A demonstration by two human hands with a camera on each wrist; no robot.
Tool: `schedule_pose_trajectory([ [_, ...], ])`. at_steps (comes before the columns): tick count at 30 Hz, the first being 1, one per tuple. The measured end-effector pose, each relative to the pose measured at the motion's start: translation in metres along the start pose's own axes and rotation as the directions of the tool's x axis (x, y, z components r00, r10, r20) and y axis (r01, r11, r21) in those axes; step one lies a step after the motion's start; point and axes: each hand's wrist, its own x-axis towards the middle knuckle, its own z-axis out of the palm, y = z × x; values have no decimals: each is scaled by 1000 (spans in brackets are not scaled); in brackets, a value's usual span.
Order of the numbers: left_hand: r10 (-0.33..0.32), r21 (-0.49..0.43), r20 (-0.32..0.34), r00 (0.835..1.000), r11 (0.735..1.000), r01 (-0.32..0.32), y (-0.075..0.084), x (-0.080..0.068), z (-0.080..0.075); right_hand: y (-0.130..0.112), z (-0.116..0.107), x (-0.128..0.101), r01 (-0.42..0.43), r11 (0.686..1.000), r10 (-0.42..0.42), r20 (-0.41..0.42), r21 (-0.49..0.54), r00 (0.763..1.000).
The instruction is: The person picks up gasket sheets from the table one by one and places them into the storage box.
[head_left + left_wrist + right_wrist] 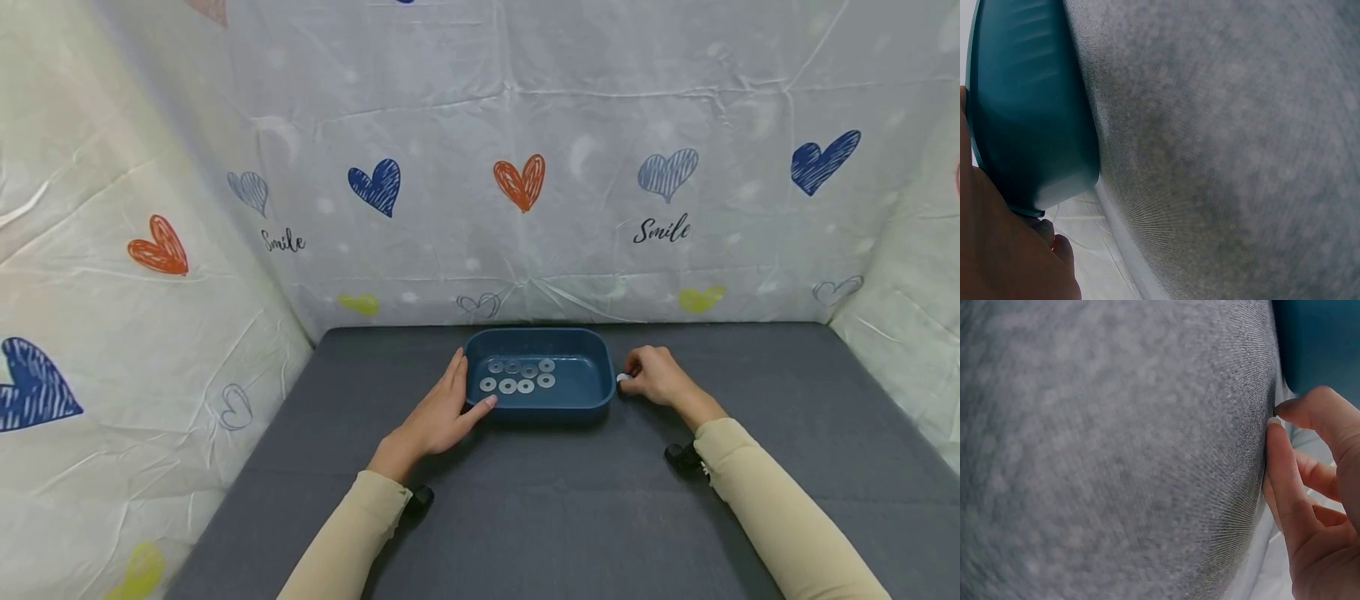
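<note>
Grey tabletop (570, 500); left hand (438, 412) flat against blue tray (592, 398); right hand (656, 377) pinches washer (622, 378), head view only.

surface: grey cloth table (570, 517) | on it: blue tray (577, 398) holding washers (517, 377)

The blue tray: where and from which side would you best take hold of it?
Grip the blue tray by its raised rim at the two short ends, probably coming in from the sides. The left hand already rests on one end; the right hand, pinching something small and white, sits beside the other.
</note>
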Motion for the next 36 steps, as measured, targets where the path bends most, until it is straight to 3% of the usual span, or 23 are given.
schedule_pose_trajectory([
  [13, 9, 7, 3, 1000, 1000, -9, 0, 3, -1, 0, -3, -2, 2, 1000, -2, -15, -27, 1000],
  [20, 7, 9, 12, 1000, 1000, -7, -1, 2, 0, 4, -13, -7, 11, 999, -11, -10, 44, 1000],
  [36, 11, 2, -9, 1000, 1000, -11, -1, 1, -1, -14, -25, -18, 73, 987, -56, -116, 143, 992],
])
